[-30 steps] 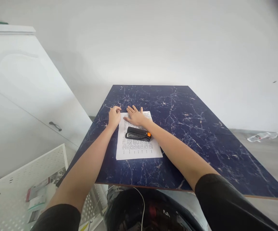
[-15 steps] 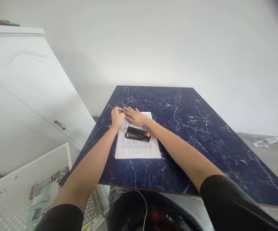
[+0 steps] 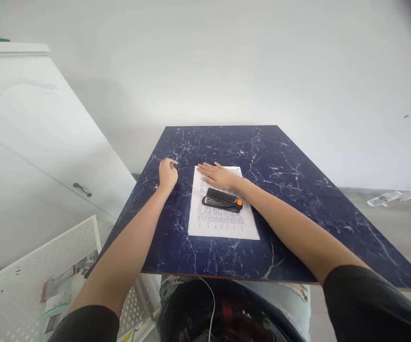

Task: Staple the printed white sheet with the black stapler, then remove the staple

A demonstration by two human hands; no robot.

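Note:
Printed sheets of paper [image 3: 223, 229] lie on the dark blue marbled table [image 3: 223, 259]. On top of them rests a black stapler [image 3: 223, 200] with an orange piece at its right end. My right hand [image 3: 221, 176] is spread flat on the upper part of the paper, just beyond the stapler. Left of the paper and apart from it, my left hand [image 3: 168, 175] is closed, fingertips pinched on a small greyish thing [image 3: 176, 163]. That thing is too small to name, and the fingers partly cover it.
A white cabinet [image 3: 42, 142] with dark handles stands at the left. Below it, a white perforated bin [image 3: 42, 251] holds several packets. A pale wall [image 3: 227, 66] rises behind the table. A clear plastic item [image 3: 390, 198] lies on the floor at right.
My left hand has come away from the paper's upper left corner with the small greyish thing. The paper, stapler and right hand now appear farther right, apart from my left hand.

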